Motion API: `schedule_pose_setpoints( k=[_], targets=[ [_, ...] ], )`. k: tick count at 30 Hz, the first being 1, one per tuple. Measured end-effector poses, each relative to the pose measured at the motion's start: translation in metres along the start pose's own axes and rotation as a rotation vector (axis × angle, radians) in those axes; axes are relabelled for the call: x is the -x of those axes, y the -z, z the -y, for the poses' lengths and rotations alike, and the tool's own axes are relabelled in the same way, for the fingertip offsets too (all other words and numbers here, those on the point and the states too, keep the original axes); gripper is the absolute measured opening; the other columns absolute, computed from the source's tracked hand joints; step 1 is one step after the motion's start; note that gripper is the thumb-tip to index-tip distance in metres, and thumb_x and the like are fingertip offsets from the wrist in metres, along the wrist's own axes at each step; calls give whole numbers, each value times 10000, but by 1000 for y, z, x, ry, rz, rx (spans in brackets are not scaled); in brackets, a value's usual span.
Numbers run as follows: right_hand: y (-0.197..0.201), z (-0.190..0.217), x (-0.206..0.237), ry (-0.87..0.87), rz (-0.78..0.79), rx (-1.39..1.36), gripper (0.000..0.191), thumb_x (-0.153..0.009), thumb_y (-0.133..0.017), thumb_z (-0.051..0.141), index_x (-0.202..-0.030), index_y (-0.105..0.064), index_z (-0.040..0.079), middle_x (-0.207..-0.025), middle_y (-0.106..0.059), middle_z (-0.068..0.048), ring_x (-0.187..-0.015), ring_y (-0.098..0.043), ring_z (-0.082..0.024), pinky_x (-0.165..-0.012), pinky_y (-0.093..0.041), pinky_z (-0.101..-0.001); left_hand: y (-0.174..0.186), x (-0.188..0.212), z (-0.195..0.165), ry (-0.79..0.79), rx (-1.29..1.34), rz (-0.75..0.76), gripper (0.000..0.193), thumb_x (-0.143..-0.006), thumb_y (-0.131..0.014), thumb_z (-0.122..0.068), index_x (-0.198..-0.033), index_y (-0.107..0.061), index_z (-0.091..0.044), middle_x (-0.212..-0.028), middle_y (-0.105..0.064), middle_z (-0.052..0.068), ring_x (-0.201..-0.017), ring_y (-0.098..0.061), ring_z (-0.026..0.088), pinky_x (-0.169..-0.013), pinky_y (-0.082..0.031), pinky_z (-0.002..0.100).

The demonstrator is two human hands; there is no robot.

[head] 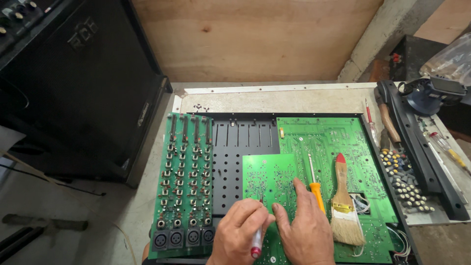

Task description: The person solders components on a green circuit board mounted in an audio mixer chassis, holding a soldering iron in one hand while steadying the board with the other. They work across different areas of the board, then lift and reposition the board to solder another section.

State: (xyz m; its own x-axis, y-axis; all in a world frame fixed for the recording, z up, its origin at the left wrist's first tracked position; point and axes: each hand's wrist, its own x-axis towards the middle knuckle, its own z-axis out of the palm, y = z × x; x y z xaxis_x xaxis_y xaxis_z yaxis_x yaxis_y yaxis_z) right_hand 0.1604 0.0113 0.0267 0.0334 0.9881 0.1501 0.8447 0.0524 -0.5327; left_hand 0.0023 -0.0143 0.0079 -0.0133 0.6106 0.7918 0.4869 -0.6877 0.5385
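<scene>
Green fibreglass fills the near ground: a small circuit board [267,194] is laid over a black perforated chassis [235,162], its near edge hidden under both hands. The left hand [239,234] is closed around a slim tool with a white shaft and red end [256,244], whose long axis runs from the red end near the lower frame edge up toward the board; its tip is covered by the fingers. The right hand [304,229] is laid flat and open on the board, holding nothing. Just beside it an orange-handled screwdriver [314,182] is pointed away, and a paintbrush [343,203] lies with bristles toward the viewer. A board of connectors [184,191] is seen at left, a larger board [328,142] behind. Open table [274,100] is left beyond. Knobs [405,184] are piled at right, hard to make out singly. Both wrists are cut off by the frame.
</scene>
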Motion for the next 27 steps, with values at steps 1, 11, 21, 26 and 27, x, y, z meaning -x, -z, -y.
schedule_pose_setpoints(
  k=[1, 11, 21, 26, 27],
  targets=[
    [0, 0, 0, 0, -1, -6, 770, -808, -734, 341, -1478, -460, 77, -1348, -595, -197, -1224, -579, -397, -975, -479, -488, 0, -1, 0, -35, -1, 8, 343, -847, -842, -13, -1110, -623, -29, -1030, -671, 137, -936, -718, 342, -833, -609, 399],
    [1, 2, 0, -1, 0, -11, 776, -802, -738, 339, -1475, -456, 71, -1326, -604, -203, -1209, -585, -404, -966, -481, -494, 1, 3, -1, 216, 35, -122, 264, -874, -823, -33, -1067, -643, -39, -974, -710, 137, -836, -741, 287, -717, -617, 336],
    [0, 3, 1, -2, 1, -5, 770, -810, -730, 342, -1477, -453, 73, -1331, -601, -207, -1209, -584, -407, -960, -484, -500, 0, 4, -1, 251, 81, -86, 243, -880, -815, -40, -1048, -640, -41, -979, -703, 137, -816, -728, 280, -708, -609, 336],
    [1, 4, 0, 0, 4, 0, 767, -813, -728, 348, -1474, -455, 73, -1336, -599, -204, -1212, -583, -407, -959, -483, -501, 0, 4, -2, 247, 61, -58, 208, -915, -776, -55, -1060, -627, -45, -1020, -696, 138, -883, -726, 311, -771, -600, 360],
    [1, 4, 0, -1, 6, -2, 768, -812, -728, 349, -1474, -454, 73, -1336, -598, -203, -1211, -583, -406, -959, -484, -500, 0, 4, -2, 254, 62, -56, 204, -918, -773, -60, -1060, -626, -45, -1021, -695, 138, -884, -725, 313, -773, -598, 361]
  ],
)
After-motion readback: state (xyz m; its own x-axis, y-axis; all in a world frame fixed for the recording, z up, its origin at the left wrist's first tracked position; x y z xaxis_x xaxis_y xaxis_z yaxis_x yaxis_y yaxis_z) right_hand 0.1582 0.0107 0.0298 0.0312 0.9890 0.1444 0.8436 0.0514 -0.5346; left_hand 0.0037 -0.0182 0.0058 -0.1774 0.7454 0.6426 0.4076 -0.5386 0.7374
